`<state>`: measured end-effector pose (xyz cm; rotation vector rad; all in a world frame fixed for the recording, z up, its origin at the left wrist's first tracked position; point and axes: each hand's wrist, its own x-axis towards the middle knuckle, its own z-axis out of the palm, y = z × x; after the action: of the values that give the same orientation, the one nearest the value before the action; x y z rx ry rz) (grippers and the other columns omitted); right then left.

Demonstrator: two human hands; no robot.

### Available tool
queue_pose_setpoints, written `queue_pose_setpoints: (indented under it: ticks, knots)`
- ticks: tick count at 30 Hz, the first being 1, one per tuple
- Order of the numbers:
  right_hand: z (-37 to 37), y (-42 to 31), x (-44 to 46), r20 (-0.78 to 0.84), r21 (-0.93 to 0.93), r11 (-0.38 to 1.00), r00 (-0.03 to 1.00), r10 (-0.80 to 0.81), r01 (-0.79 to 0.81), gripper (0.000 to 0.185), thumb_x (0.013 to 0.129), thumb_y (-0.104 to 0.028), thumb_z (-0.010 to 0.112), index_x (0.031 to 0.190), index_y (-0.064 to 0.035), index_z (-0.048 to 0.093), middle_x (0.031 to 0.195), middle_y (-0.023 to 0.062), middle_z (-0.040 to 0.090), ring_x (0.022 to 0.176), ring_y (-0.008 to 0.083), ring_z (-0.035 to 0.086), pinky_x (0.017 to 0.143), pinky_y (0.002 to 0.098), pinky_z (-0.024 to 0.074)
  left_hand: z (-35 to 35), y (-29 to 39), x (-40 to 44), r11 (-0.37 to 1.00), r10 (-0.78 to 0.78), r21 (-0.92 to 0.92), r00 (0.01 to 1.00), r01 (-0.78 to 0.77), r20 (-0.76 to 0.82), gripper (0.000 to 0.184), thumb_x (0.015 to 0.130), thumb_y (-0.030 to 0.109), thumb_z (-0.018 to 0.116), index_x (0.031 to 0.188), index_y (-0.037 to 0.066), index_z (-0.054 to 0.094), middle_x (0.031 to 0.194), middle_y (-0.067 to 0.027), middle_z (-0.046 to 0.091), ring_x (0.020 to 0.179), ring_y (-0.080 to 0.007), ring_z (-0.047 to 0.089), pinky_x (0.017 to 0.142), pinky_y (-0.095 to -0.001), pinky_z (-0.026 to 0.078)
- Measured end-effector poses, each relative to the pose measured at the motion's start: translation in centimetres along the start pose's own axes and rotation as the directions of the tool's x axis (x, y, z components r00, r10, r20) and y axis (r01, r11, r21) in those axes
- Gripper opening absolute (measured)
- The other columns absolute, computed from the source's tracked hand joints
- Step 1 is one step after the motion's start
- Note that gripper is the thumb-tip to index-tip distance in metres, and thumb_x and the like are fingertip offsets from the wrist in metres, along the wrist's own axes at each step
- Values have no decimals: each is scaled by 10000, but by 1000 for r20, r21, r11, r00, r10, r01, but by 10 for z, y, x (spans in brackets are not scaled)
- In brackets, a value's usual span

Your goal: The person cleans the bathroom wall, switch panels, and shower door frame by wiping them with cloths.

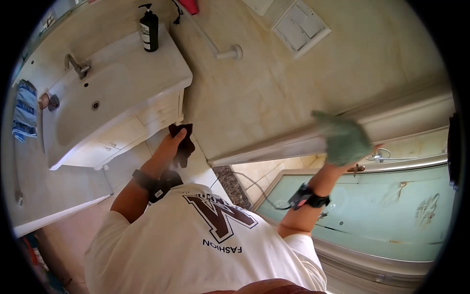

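My left hand is closed around a crumpled dark brown cloth, held low in front of the washbasin cabinet. Out to the right, a green cloth covers most of my right hand. A fingertip shows at the cloth's edge, and the rest of the fingers are hidden behind it. The green cloth is blurred and lies over the pale door frame in view; whether it touches the frame I cannot tell. Both wrists carry black straps, and a cable runs near the right one.
To the left stands a white washbasin with a tap and a dark pump bottle. A blue towel lies at its far left. The frosted glass door with a handle is on the right. A white rail sticks out from the wall.
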<state>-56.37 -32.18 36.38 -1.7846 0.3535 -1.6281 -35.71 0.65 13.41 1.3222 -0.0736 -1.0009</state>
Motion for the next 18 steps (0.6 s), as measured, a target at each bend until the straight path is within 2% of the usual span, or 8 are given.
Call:
queue_pose_setpoints:
  ticks: [4, 6, 8, 10, 12, 14, 16, 18]
  knots:
    - [-39, 78, -98, 402, -167, 978, 897, 185, -127, 467, 853, -181, 633, 1272, -13, 515, 1223, 130, 567, 1095, 223, 545, 955, 373, 434, 16, 7, -4, 996, 87, 9, 996, -87, -29, 472, 922, 484, 516, 1006, 22, 565, 734, -79, 642, 565, -163, 618, 424, -300, 462]
    - [-52, 92, -121, 469, -254, 944, 826, 312, -212, 475, 874, -172, 616, 1294, 0, 475, 1235, 111, 551, 1098, 207, 535, 968, 357, 419, 7, 5, 4, 998, 53, -34, 999, -53, -4, 424, 913, 427, 511, 1010, 18, 567, 749, -93, 645, 575, -184, 625, 442, -310, 474]
    - [-37, 61, -125, 552, -222, 806, 610, 568, -549, 494, 879, -188, 612, 1313, -4, 462, 1266, 108, 530, 1144, 209, 505, 984, 354, 408, 3, 20, 5, 997, 21, -73, 1000, -20, 14, 378, 905, 370, 506, 1015, 13, 568, 765, -107, 649, 586, -206, 632, 461, -319, 486]
    - [-45, 55, -112, 575, -167, 846, 648, 500, -506, 508, 891, -213, 606, 1327, -5, 450, 1285, 107, 518, 1167, 210, 490, 995, 352, 398, 11, 58, -9, 915, -34, -399, 997, 61, 74, 325, 868, 280, 481, 1019, 4, 562, 824, -130, 649, 642, -246, 629, 561, -356, 517]
    - [-52, 48, -86, 588, -115, 878, 681, 437, -464, 522, 903, -237, 600, 1341, -5, 437, 1304, 107, 506, 1190, 212, 476, 1006, 350, 388, 10, 83, 5, 842, 82, -536, 996, -59, 20, 299, 845, 244, 516, 1021, 6, 561, 902, -112, 636, 794, -239, 615, 710, -379, 515]
    - [-41, 21, -48, 394, -58, 949, 866, 307, -310, 432, 930, -212, 551, 1291, 15, 483, 1265, 120, 546, 1134, 230, 525, 993, 357, 414, 18, 118, 14, 724, 250, -671, 968, -162, 36, 380, 860, 272, 550, 1154, 30, 551, 1076, -90, 623, 993, -236, 594, 842, -392, 492]
    - [-26, 9, -22, 230, -143, 987, 968, 103, -71, 379, 919, -173, 565, 1234, 35, 531, 1219, 131, 585, 1074, 234, 566, 956, 350, 449, 48, 156, 8, 661, 362, -685, 930, -304, -63, 458, 902, 392, 550, 1191, 37, 526, 1099, -76, 612, 1015, -218, 579, 878, -391, 479]
    - [-18, 15, -10, 111, -179, 982, 993, -49, 68, 393, 891, -149, 615, 1222, 45, 533, 1212, 137, 587, 1071, 223, 568, 944, 348, 459, 86, 163, 22, 572, 687, -525, 718, -630, -112, 569, 933, 526, 480, 1235, 45, 507, 1078, -50, 617, 974, -178, 580, 910, -377, 461]
